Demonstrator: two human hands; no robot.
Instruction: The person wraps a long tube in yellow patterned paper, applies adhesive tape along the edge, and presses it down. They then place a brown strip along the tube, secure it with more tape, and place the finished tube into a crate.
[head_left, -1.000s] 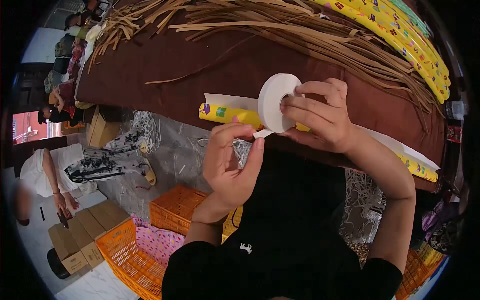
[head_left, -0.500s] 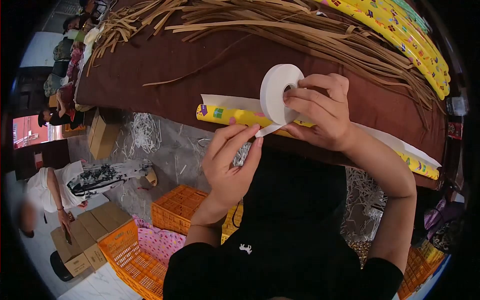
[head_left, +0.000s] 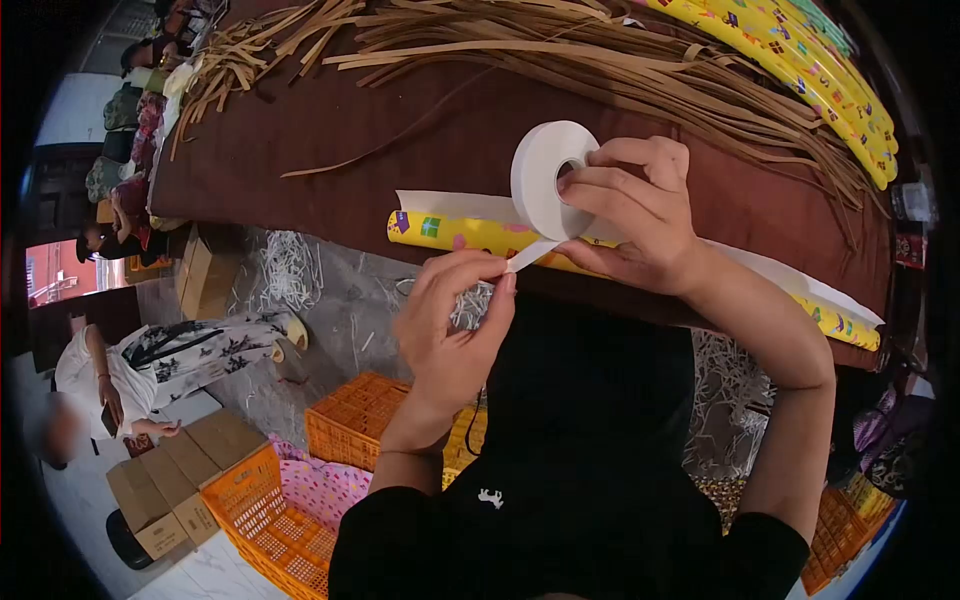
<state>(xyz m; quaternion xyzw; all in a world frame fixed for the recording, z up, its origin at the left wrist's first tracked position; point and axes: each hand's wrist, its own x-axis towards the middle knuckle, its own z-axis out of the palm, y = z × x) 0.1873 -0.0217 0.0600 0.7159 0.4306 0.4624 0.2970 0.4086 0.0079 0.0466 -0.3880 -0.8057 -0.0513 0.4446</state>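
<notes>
White strip drawn out between two hands

At the far left, a seated or leaning person (head_left: pixel 105 375) in a white top is beside cardboard boxes (head_left: pixel 185 465), with an orange basket (head_left: pixel 250 510) next to them. Nearer the middle, the left hand (head_left: pixel 445 325) pinches the free end of a narrow white strip (head_left: pixel 532 256) between thumb and fingertips. The strip slants up to the white roll (head_left: pixel 533 185), which is upright over the near side of the brown-covered table (head_left: pixel 230 165). The right hand (head_left: pixel 640 220) grasps that roll, fingers hooked into its core and thumb low by the strip.

The step in hand looks like drawing a short length off the roll. Moving on from here calls for a firm pinch at the end and a steady roll, so the strip neither twists nor sticks to the skin.

Behind both hands lies a yellow patterned tube (head_left: pixel 460 234); brown bands (head_left: pixel 600 65) stretch rightward beyond it.
</notes>
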